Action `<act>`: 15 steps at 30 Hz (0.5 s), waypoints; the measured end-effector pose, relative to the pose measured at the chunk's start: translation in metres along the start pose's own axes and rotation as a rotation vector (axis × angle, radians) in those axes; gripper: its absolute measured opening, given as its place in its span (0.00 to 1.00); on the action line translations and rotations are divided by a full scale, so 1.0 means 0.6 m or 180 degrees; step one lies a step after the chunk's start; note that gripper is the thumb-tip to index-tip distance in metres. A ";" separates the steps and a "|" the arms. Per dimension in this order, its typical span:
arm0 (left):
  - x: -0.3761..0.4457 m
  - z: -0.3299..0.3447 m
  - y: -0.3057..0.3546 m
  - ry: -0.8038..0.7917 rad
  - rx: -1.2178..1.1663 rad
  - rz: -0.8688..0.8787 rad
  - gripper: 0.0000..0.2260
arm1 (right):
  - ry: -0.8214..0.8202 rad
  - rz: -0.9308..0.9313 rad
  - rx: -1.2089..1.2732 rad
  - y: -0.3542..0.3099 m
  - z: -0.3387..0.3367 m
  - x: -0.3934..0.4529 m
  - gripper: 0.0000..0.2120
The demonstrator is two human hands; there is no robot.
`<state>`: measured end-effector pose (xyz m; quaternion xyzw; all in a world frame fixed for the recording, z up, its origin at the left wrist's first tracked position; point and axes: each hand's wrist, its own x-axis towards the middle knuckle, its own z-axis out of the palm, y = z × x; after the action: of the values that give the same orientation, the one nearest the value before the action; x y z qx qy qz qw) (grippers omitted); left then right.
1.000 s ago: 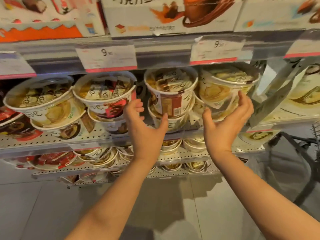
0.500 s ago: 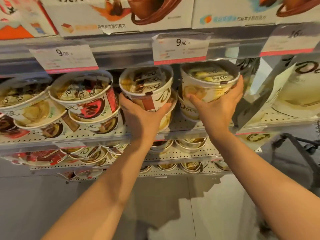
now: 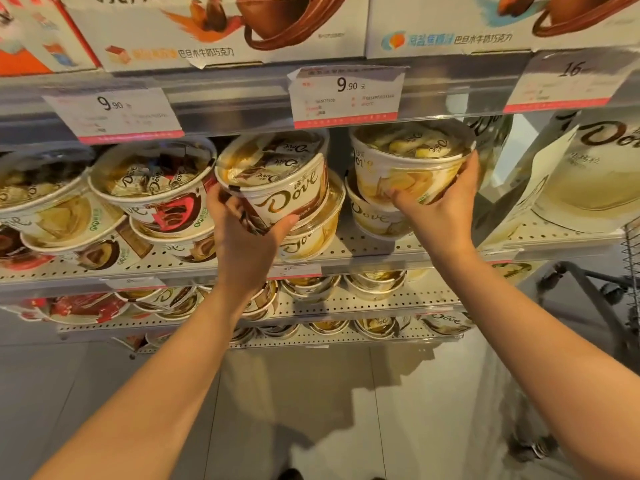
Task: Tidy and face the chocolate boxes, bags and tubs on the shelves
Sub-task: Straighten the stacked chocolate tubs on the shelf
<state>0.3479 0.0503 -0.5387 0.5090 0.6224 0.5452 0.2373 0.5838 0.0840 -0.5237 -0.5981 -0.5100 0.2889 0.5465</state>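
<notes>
Left hand (image 3: 242,233) grips the brown Dove tub (image 3: 277,181), right hand (image 3: 440,213) grips the yellow tub (image 3: 408,161), both atop stacks

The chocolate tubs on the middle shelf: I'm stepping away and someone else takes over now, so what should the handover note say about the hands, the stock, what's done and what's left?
Left hand: grips the brown-banded Dove tub, top of its stack, tilted, logo facing out.
Right hand: grips the yellow-white tub, top of the next stack to the right, logo turned sideways.
Both sit on lower tubs on the perforated shelf.
Done: brown tub roughly faced.
Left: turn the yellow-white tub's logo forward, level both, then probably straighten the leaning tubs at left and the lower shelves' tubs.
</notes>
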 end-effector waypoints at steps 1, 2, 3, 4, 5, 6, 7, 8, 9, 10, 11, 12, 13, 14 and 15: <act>-0.002 0.003 -0.002 0.0008 0.0009 -0.0003 0.42 | 0.0017 0.0008 0.0035 0.000 0.004 -0.003 0.56; -0.005 0.008 -0.001 0.0019 0.0016 0.0013 0.43 | 0.0058 0.0000 0.0026 0.000 0.009 -0.006 0.58; -0.007 0.014 0.003 0.0048 -0.0004 0.0023 0.44 | 0.0122 -0.0012 -0.0037 0.000 0.015 -0.008 0.60; -0.006 0.020 0.008 0.0101 -0.0030 0.0031 0.46 | 0.0210 0.0001 -0.0137 -0.001 0.021 -0.011 0.62; -0.004 0.026 0.012 0.0183 -0.0032 0.0062 0.49 | 0.0311 0.0049 -0.0237 -0.003 0.026 -0.012 0.63; -0.001 0.031 0.017 0.0264 0.0004 0.0089 0.52 | 0.0394 0.0113 -0.0313 -0.005 0.030 -0.011 0.64; 0.003 0.034 0.021 0.0318 0.0064 0.0088 0.53 | 0.0445 0.0164 -0.0350 -0.007 0.031 -0.009 0.64; 0.005 0.036 0.025 0.0339 0.0125 0.0050 0.53 | 0.0465 0.0195 -0.0354 -0.007 0.030 -0.006 0.64; 0.006 0.038 0.026 0.0362 0.0161 0.0021 0.51 | 0.0451 0.0213 -0.0314 -0.006 0.028 -0.002 0.63; 0.007 0.038 0.023 0.0403 0.0170 0.0035 0.49 | 0.0408 0.0230 -0.0234 -0.005 0.024 0.001 0.62; 0.008 0.037 0.018 0.0440 0.0161 0.0068 0.46 | 0.0351 0.0255 -0.0139 -0.004 0.019 0.004 0.60; 0.008 0.035 0.013 0.0417 0.0145 0.0086 0.44 | 0.0293 0.0287 -0.0070 -0.002 0.013 0.006 0.58; 0.011 0.031 0.011 0.0311 0.0139 0.0078 0.42 | 0.0241 0.0317 -0.0035 0.001 0.009 0.009 0.56; 0.013 0.028 0.009 0.0171 0.0148 0.0067 0.40 | 0.0189 0.0330 -0.0030 0.004 0.004 0.011 0.53; 0.017 0.025 0.007 0.0057 0.0163 0.0068 0.38 | 0.0134 0.0327 -0.0045 0.007 0.001 0.013 0.51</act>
<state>0.3584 0.0652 -0.5365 0.5167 0.6328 0.5360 0.2128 0.5870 0.0922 -0.5259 -0.6334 -0.4690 0.3004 0.5373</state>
